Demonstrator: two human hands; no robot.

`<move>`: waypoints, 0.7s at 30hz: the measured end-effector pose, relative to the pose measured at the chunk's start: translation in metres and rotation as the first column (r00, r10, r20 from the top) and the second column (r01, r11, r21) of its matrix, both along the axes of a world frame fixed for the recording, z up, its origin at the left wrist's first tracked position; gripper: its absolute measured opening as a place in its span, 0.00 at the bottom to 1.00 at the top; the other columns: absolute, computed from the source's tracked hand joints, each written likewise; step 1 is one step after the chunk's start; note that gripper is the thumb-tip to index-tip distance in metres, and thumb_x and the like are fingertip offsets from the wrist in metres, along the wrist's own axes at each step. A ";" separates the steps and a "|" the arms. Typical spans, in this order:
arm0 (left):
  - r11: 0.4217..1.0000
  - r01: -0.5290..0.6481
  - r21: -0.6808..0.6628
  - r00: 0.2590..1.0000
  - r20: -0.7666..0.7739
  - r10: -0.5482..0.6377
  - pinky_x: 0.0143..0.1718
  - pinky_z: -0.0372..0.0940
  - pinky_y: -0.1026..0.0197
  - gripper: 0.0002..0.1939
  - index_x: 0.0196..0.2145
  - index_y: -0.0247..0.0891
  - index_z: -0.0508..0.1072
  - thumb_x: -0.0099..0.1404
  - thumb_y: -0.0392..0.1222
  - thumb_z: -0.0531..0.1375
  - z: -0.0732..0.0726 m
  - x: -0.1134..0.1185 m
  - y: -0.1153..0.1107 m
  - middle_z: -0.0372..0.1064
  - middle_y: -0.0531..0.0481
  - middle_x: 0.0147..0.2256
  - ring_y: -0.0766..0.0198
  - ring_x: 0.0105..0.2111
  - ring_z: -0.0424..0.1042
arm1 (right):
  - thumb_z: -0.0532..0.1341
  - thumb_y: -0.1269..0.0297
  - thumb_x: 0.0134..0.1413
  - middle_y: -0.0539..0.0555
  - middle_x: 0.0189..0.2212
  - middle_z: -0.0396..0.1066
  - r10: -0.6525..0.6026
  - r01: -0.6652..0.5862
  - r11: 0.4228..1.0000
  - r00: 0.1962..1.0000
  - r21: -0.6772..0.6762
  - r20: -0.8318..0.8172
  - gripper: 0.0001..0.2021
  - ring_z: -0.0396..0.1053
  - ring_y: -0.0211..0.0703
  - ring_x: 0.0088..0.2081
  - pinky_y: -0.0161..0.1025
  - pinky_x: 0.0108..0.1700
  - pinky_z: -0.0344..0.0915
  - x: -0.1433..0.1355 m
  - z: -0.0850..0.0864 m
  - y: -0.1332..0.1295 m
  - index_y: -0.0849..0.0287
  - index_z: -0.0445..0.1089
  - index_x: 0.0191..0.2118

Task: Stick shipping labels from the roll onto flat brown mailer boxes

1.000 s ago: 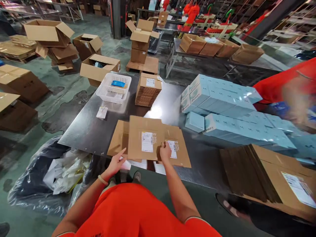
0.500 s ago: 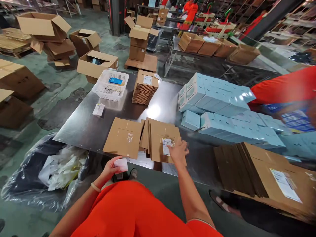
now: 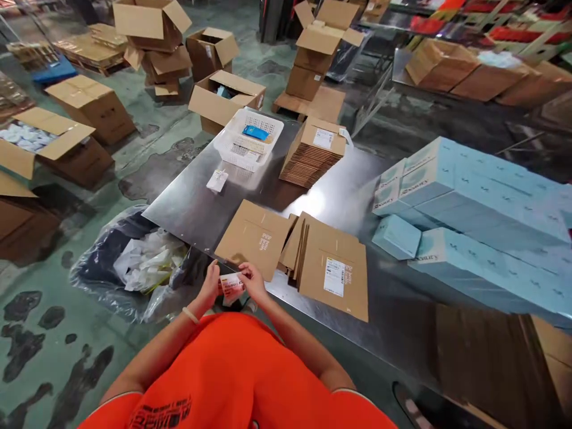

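Note:
My left hand [image 3: 210,287] pinches the left side of a small printed label sheet [image 3: 231,285], held in front of my body at the table's near edge. At the sheet's right edge are the closed fingers of my right hand [image 3: 253,281]. Just beyond my hands lies a flattened cardboard box [image 3: 257,235] with white print. Right of it, a leaning stack of flattened boxes [image 3: 333,262] carries a white shipping label [image 3: 334,277] on its top piece. The small print on the sheet is too blurred to read.
On the metal table [image 3: 179,205] stand a white plastic basket [image 3: 232,149], a bundle of flat cartons [image 3: 308,152] and rows of light-blue boxes [image 3: 482,190]. A lined bin of waste paper [image 3: 149,262] is at the left. Open cartons [image 3: 227,98] stand on the floor beyond.
My right hand has left the labelled cardboard stack and come to the sheet in my left hand. The view has turned, so the table's things appear farther right.

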State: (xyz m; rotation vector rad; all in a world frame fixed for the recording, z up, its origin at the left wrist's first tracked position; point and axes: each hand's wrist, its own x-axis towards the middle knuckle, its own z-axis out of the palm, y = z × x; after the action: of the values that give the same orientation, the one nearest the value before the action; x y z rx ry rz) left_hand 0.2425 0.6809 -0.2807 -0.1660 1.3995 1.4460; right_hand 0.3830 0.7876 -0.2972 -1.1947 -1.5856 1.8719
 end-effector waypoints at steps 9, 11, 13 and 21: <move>0.924 0.376 0.069 0.879 -0.342 -0.332 0.35 0.68 0.59 0.21 0.34 0.34 0.83 0.38 0.40 0.76 0.003 -0.007 0.036 0.81 0.47 0.29 0.59 0.29 0.75 | 0.72 0.52 0.40 0.52 0.29 0.79 -0.014 0.015 1.000 1.000 0.022 -0.019 0.14 0.71 0.45 0.31 0.42 0.38 0.69 0.002 0.010 0.021 0.55 0.79 0.32; 0.917 0.398 0.019 0.855 -0.370 -0.363 0.35 0.69 0.59 0.20 0.33 0.35 0.84 0.38 0.37 0.76 0.002 -0.007 0.047 0.81 0.48 0.29 0.58 0.30 0.76 | 0.71 0.51 0.43 0.52 0.28 0.78 -0.066 0.064 0.994 0.998 0.093 0.020 0.13 0.70 0.46 0.31 0.42 0.37 0.68 0.007 0.009 0.017 0.55 0.79 0.32; 0.912 0.410 -0.001 0.850 -0.364 -0.382 0.35 0.69 0.59 0.20 0.34 0.35 0.84 0.39 0.35 0.76 -0.001 -0.007 0.055 0.81 0.49 0.28 0.58 0.30 0.77 | 0.68 0.53 0.49 0.53 0.28 0.77 -0.116 0.101 0.974 0.991 0.202 0.065 0.10 0.70 0.47 0.32 0.43 0.39 0.68 0.011 0.007 0.013 0.54 0.79 0.30; 0.838 0.545 0.002 0.833 -0.111 -0.542 0.36 0.74 0.53 0.21 0.28 0.31 0.84 0.35 0.41 0.82 -0.024 -0.008 0.056 0.83 0.42 0.28 0.51 0.29 0.80 | 0.63 0.64 0.54 0.57 0.44 0.71 -0.339 0.173 0.843 0.906 0.509 0.253 0.05 0.71 0.52 0.50 0.47 0.56 0.67 -0.007 0.004 0.111 0.54 0.74 0.28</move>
State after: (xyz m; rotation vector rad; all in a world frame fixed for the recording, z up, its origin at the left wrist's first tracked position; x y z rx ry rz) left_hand 0.2344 0.7367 -0.3047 0.3203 1.3612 1.0050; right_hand 0.3764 0.8986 -0.2930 -1.4519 -1.8080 1.0514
